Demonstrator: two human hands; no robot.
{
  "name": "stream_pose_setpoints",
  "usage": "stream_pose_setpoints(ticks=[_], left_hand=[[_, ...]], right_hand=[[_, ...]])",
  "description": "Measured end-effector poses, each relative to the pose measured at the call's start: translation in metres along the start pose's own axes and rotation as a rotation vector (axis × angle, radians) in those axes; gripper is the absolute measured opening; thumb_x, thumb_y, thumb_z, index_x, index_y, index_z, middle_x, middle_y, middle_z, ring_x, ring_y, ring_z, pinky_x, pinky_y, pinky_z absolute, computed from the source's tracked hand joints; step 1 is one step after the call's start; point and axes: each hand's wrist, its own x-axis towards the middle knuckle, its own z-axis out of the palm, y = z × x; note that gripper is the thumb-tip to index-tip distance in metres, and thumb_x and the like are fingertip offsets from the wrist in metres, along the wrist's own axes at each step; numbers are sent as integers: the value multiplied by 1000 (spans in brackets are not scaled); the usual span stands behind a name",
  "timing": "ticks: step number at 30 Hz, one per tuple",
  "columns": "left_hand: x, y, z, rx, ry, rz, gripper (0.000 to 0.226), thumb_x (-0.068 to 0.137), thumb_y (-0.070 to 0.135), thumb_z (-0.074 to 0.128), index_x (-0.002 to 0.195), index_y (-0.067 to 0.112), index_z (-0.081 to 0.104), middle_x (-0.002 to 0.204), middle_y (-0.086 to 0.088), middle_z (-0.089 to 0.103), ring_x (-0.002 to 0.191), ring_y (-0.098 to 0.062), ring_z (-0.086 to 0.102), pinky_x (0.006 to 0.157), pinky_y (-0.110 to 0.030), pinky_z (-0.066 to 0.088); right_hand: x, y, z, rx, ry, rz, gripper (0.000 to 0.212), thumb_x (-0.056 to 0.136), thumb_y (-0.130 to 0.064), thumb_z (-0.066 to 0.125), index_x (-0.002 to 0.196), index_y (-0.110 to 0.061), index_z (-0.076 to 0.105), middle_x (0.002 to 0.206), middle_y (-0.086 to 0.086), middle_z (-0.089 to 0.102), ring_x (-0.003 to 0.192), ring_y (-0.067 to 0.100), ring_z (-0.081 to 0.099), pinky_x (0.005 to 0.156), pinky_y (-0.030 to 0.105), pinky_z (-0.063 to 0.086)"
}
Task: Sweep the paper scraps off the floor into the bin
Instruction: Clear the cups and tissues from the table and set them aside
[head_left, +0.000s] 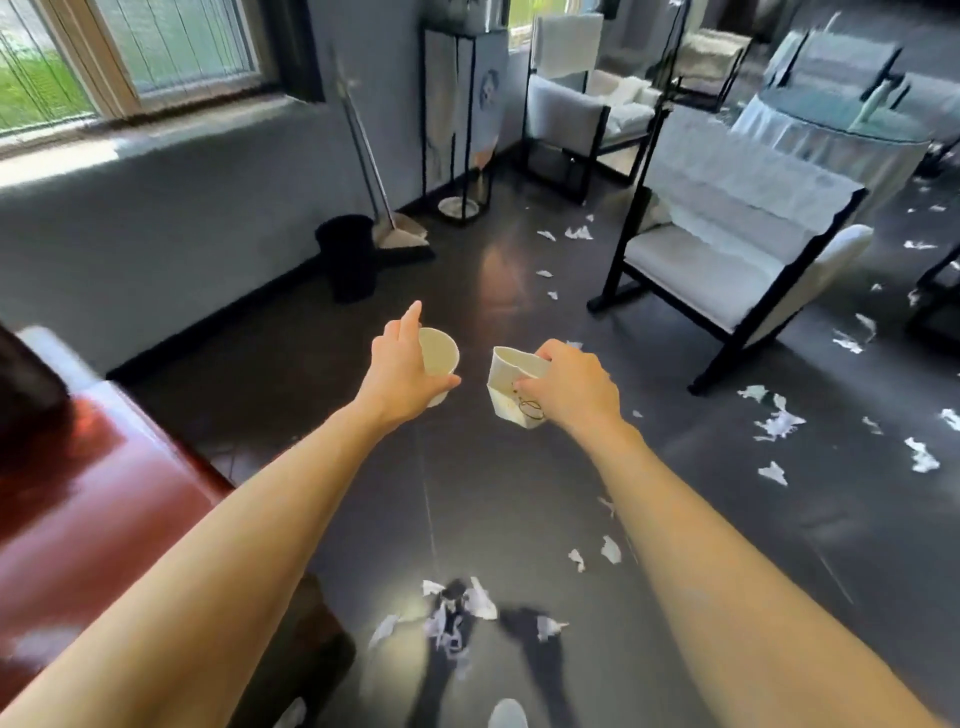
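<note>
My left hand (402, 364) grips a white paper cup (439, 358), held out over the dark floor. A crumpled white paper cup (511, 384) is pinched in my right hand (574, 387). White paper scraps (457, 608) lie by my feet, and more scraps (779, 421) are scattered at the right and under the armchair. A black bin (348, 257) stands against the wall ahead. A broom and dustpan (400, 234) lean on the wall just right of the bin.
A white armchair with a black frame (727, 249) stands at the right, and another (582, 119) behind it. A red-brown sofa or table edge (93, 467) fills the left. A black metal stand (462, 119) is beyond the broom. A round covered table (841, 130) is far right.
</note>
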Motion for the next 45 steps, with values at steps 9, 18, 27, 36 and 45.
stream_pose_setpoints(ticks=[9,18,27,36,45], left_hand=[[224,-29,3,19,94,-161,98,78,24,77,151,15,14,147,-8,30,134,-27,27,107,-45,33],[510,-99,-58,32,215,-236,96,78,25,77,151,12,16,144,-11,32,133,-28,28,107,-40,33],[767,-175,-99,34,244,-301,94,76,23,78,150,16,20,144,-10,32,132,-27,28,111,-41,30],[1010,-302,-108,-23,256,-492,89,79,25,76,150,15,22,144,-7,31,132,-25,27,109,-37,28],[1133,-443,-86,-39,222,-687,83,76,27,78,145,13,33,139,-8,32,128,-27,31,107,-35,31]], right_hand=[[257,-59,-4,-6,-100,-167,27,88,-33,63,112,-22,57,110,3,64,99,25,59,72,31,37],[549,-187,13,-1,-148,-263,26,89,-34,63,110,-21,57,109,5,64,96,26,58,73,30,38],[814,-309,53,7,-195,-324,30,89,-36,64,114,-20,57,112,5,63,103,26,60,73,30,39],[1091,-448,158,-63,-305,-438,27,93,-32,60,113,-14,57,112,5,64,102,27,60,70,29,38],[1233,-513,296,-134,-444,-433,26,90,-27,62,110,-11,56,111,9,62,105,30,61,79,35,44]])
